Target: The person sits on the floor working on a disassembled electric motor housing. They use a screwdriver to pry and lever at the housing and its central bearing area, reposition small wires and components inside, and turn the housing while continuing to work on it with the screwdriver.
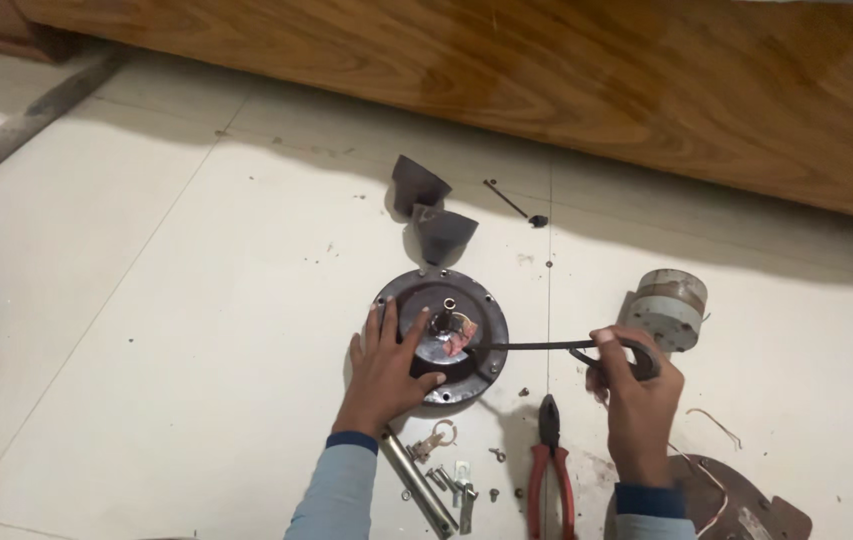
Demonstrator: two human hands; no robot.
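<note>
On a tiled floor (146, 330), the left hand (386, 365) presses flat, fingers spread, on an opened round motor housing (443, 335). The right hand (631, 385) grips a dark tool (536, 345) reaching its centre. Screws (466, 490) and pliers (549, 465) lie nearby; disassembly looks partway.

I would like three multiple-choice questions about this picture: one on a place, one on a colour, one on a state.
1. Where do the pliers lie?
A. on the floor between the two forearms
B. on the wooden panel
C. inside a cone

2. What colour are the plier handles?
A. blue
B. red
C. yellow

3. What is the left hand doing?
A. resting flat on the round motor housing
B. holding the pliers
C. raised in the air

Answers:
1 A, they lie on the tiles below the housing.
2 B, both handles are red.
3 A, its fingers spread on the disc while the right hand grips a black tool.
</note>
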